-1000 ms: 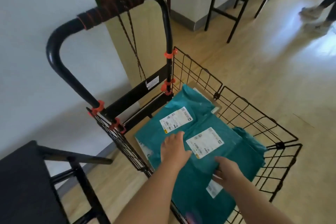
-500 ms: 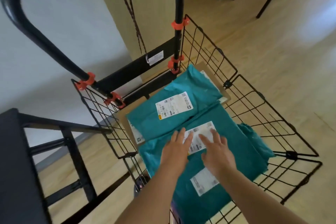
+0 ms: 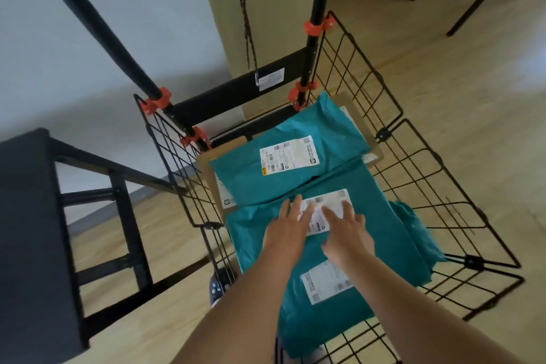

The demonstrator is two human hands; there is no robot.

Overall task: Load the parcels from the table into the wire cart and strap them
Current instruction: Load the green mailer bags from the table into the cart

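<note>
Pressing left hand (image 3: 288, 229), right hand (image 3: 348, 234) on parcel (image 3: 384, 216) crosswise in cart (image 3: 383, 135)

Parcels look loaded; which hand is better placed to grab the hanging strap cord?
Probably the left hand: it lies flat on the top parcel, nearer the cord than the right hand, also flat.

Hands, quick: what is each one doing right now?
Left hand: open, fingers flat on the shipping label of the middle teal parcel.
Right hand: open, flat on the same label.
</note>
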